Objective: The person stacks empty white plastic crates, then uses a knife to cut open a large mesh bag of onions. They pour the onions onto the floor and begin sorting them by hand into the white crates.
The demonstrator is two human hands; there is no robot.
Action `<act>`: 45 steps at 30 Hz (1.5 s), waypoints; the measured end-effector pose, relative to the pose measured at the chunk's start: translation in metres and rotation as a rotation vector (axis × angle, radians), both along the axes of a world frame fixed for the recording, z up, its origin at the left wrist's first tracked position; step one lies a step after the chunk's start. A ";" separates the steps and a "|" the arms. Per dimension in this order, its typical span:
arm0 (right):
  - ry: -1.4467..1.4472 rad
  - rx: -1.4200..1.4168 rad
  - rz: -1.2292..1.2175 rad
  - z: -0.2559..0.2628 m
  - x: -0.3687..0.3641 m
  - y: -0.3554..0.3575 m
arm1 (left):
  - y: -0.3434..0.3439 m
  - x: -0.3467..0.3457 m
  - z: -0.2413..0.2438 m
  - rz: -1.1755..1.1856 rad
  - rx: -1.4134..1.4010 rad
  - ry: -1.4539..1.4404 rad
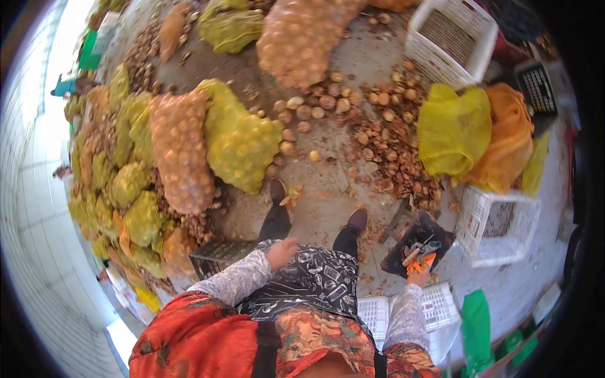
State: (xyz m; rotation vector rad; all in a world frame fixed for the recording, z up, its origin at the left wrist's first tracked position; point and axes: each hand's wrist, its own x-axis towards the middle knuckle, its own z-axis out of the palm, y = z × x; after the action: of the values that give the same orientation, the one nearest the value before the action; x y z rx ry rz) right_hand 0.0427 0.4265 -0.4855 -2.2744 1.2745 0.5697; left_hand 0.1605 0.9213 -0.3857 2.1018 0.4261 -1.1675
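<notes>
My right hand (419, 276) is at an orange cloth or glove (422, 262) on a small dark patterned seat (394, 257). Beside the cloth lie a tool with a light handle (412, 255) and a greyish object (432, 245) that I cannot make out. The fingers of my right hand are partly hidden, so its hold is unclear. Over my lap, my left hand (282, 253) rests at the black-and-white patterned apron (321, 279), and its fingers are too blurred to read. Loose onions (327, 102) and a heap of onion skins (401, 160) lie on the floor ahead.
Filled mesh sacks of onions, orange (182, 151) and yellow (241, 141), lie to the left. A black crate (222, 257) is by my left side. White plastic crates (531, 236) stand at the right, near yellow (453, 127) and orange (508, 137) mesh bags.
</notes>
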 end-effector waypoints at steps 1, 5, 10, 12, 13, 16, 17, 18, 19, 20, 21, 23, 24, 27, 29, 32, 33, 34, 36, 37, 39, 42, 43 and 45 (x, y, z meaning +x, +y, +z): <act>0.068 -0.008 0.064 0.011 -0.003 0.001 | 0.009 -0.010 0.003 0.057 0.006 0.005; 0.007 0.008 0.060 0.042 -0.012 0.013 | 0.047 -0.048 0.006 0.162 -0.031 0.029; -0.055 0.267 0.141 0.020 -0.002 0.043 | 0.110 -0.065 0.029 0.311 -0.081 0.021; -0.009 0.398 -0.050 0.048 0.048 0.107 | 0.144 -0.065 0.040 0.372 -0.048 0.022; 0.053 0.492 -0.076 0.057 0.067 0.133 | 0.161 -0.067 0.049 0.401 -0.042 0.031; 0.118 0.666 0.034 0.100 0.132 0.251 | 0.221 -0.086 0.043 0.559 -0.034 -0.086; 0.130 0.736 0.034 0.115 0.154 0.297 | 0.240 -0.088 0.045 0.646 -0.045 -0.089; 0.089 0.777 0.045 0.127 0.167 0.338 | 0.261 -0.084 0.056 0.678 -0.023 -0.079; 0.136 0.847 0.081 0.130 0.180 0.370 | 0.285 -0.079 0.070 0.707 0.001 -0.068; 0.166 0.913 0.082 0.152 0.196 0.413 | 0.308 -0.083 0.078 0.717 0.043 -0.070; 0.173 0.957 0.113 0.169 0.207 0.447 | 0.326 -0.090 0.073 0.879 0.020 -0.020; 0.248 0.940 0.190 0.195 0.224 0.498 | 0.356 -0.121 0.067 1.375 -0.199 0.085; 0.258 0.935 0.239 0.199 0.230 0.512 | 0.368 -0.129 0.077 1.370 -0.149 0.152; 0.298 0.884 0.349 0.203 0.244 0.526 | 0.372 -0.220 0.033 0.417 0.374 -0.438; 0.322 0.812 0.366 0.202 0.254 0.523 | 0.367 -0.235 0.031 0.410 0.314 -0.120; 0.305 0.770 0.372 0.204 0.258 0.510 | 0.353 -0.225 0.045 0.771 0.180 0.025; 0.295 0.722 0.410 0.202 0.255 0.504 | 0.343 -0.209 0.053 0.983 0.172 0.074; 0.243 0.701 0.436 0.200 0.251 0.503 | 0.337 -0.203 0.051 1.085 0.099 0.114; 0.279 0.622 0.517 0.207 0.244 0.505 | 0.327 -0.177 0.056 1.189 -0.010 0.205; 0.303 0.593 0.567 0.209 0.238 0.506 | 0.326 -0.143 0.082 1.216 -0.045 0.192; 0.310 0.636 0.496 0.197 0.212 0.500 | 0.330 -0.135 0.071 1.194 -0.076 0.155; 0.369 0.715 0.468 0.189 0.188 0.494 | 0.336 -0.124 0.062 1.191 -0.076 0.145; 0.371 0.770 0.351 0.193 0.185 0.495 | 0.342 -0.116 0.064 1.182 -0.043 0.139; 0.398 0.811 0.259 0.193 0.183 0.489 | 0.343 -0.110 0.067 1.032 0.051 0.062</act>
State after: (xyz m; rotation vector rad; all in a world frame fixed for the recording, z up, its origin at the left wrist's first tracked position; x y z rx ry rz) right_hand 0.2259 0.9158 -0.2922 -1.6695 0.6890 1.3912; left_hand 0.0506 1.2646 -0.3188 1.4952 1.3628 -0.5850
